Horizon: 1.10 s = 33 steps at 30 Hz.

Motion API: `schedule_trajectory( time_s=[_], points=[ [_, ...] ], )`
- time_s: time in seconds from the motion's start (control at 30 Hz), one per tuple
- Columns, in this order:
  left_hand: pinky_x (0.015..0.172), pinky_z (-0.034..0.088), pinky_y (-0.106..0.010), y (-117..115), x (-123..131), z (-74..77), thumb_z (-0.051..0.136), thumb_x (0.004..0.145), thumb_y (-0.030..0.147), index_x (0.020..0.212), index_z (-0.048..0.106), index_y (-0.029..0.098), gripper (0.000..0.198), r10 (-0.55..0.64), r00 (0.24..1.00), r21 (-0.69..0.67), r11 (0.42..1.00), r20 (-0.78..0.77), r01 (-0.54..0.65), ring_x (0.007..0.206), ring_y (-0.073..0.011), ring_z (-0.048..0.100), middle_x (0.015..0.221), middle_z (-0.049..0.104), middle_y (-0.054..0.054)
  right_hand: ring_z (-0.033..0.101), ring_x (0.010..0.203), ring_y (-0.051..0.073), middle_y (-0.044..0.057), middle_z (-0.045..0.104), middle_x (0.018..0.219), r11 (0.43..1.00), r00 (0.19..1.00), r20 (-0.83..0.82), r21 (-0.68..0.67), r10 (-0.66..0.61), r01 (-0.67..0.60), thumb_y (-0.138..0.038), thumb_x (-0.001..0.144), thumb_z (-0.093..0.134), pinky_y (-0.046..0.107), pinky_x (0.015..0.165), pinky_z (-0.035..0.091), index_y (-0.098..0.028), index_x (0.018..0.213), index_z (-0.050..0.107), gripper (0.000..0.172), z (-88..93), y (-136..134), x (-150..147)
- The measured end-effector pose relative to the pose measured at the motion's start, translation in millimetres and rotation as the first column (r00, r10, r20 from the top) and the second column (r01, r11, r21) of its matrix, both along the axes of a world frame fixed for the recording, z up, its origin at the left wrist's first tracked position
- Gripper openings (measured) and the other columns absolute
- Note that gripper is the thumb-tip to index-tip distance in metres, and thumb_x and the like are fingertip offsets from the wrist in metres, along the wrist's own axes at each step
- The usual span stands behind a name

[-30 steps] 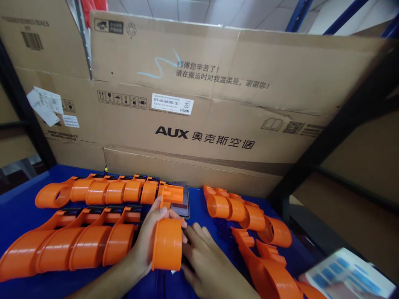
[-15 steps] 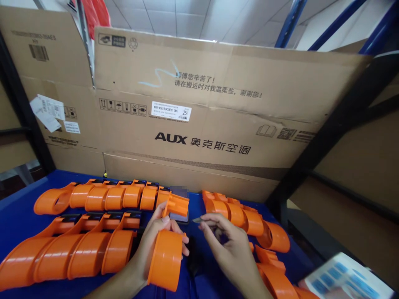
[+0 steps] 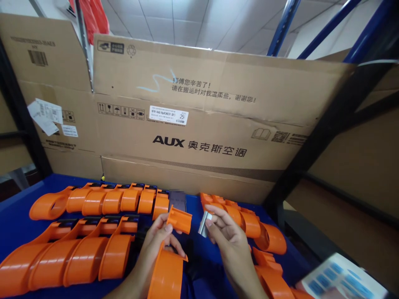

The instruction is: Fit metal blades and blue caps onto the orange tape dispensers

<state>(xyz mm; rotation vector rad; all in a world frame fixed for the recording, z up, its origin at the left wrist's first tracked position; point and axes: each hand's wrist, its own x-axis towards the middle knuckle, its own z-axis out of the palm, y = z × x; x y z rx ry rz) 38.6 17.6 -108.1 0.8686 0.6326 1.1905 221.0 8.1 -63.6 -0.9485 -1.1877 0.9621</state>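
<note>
Bare left hand (image 3: 155,240) and bare right hand (image 3: 230,237); wrists (image 3: 239,258) and visible forearms (image 3: 128,283) likewise uncovered; left thumbnail (image 3: 168,227) appears short.

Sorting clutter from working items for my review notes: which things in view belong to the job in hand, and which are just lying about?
Job in hand:
- orange piece, in the left hand
- toothed metal strip, in the right hand
- left-side orange rows and right-side orange pieces, probably

Apparently incidental:
- dark phone-like object
- blue-and-white printed item
- cardboard backdrop
</note>
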Motion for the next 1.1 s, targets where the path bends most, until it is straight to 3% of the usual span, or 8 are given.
schedule_trajectory(
  time_s=[0.27, 0.53, 0.9, 1.1],
  points=[
    [0.041, 0.048, -0.021, -4.6, -1.7, 8.7, 0.071, 0.078, 0.059, 0.091, 0.059, 0.020, 0.043, 0.079, 0.994, 0.005, 0.997, -0.070, -0.079, 0.041, -0.0157, 0.066, 0.065, 0.071, 0.000, 0.071, 0.076, 0.022, 0.004, 0.074, 0.081, 0.995, 0.984, -0.165, -0.062, 0.066, -0.077, -0.036, 0.078, 0.083, 0.035, 0.076, 0.057, -0.022, 0.094, 0.066, 0.027, 4.7, -3.1, -3.0],
    [0.043, 0.042, -0.021, -9.6, -2.6, 19.3, 0.078, 0.073, 0.051, 0.121, 0.063, 0.017, 0.060, 0.184, 0.980, -0.005, 0.983, -0.076, -0.185, 0.041, -0.0132, 0.063, 0.078, 0.076, -0.004, 0.076, 0.077, 0.024, 0.002, 0.075, 0.076, 0.990, 0.971, -0.220, -0.081, 0.094, -0.114, -0.037, 0.077, 0.085, 0.037, 0.076, 0.061, -0.022, 0.090, 0.063, 0.030, 7.3, -2.7, -4.7],
    [0.045, 0.040, -0.020, -13.4, 0.2, 25.6, 0.081, 0.070, 0.053, 0.114, 0.071, 0.014, 0.059, 0.237, 0.962, -0.008, 0.971, -0.132, -0.240, 0.041, -0.0104, 0.056, 0.067, 0.073, -0.003, 0.076, 0.079, 0.025, 0.003, 0.075, 0.079, 0.987, 0.982, -0.173, -0.127, 0.073, -0.095, -0.043, 0.077, 0.083, 0.036, 0.070, 0.061, -0.022, 0.087, 0.062, 0.032, 6.5, -3.0, -4.8],
    [0.047, 0.037, -0.020, -16.1, -1.9, 22.6, 0.073, 0.079, 0.056, 0.113, 0.073, 0.013, 0.055, 0.235, 0.959, -0.022, 0.970, -0.157, -0.241, 0.043, -0.0130, 0.055, 0.050, 0.066, -0.001, 0.071, 0.071, 0.022, 0.006, 0.077, 0.084, 0.989, 0.996, -0.068, -0.131, 0.063, -0.071, -0.045, 0.080, 0.080, 0.030, 0.061, 0.055, -0.022, 0.084, 0.059, 0.032, 5.0, -0.6, -3.2]
  ],
)
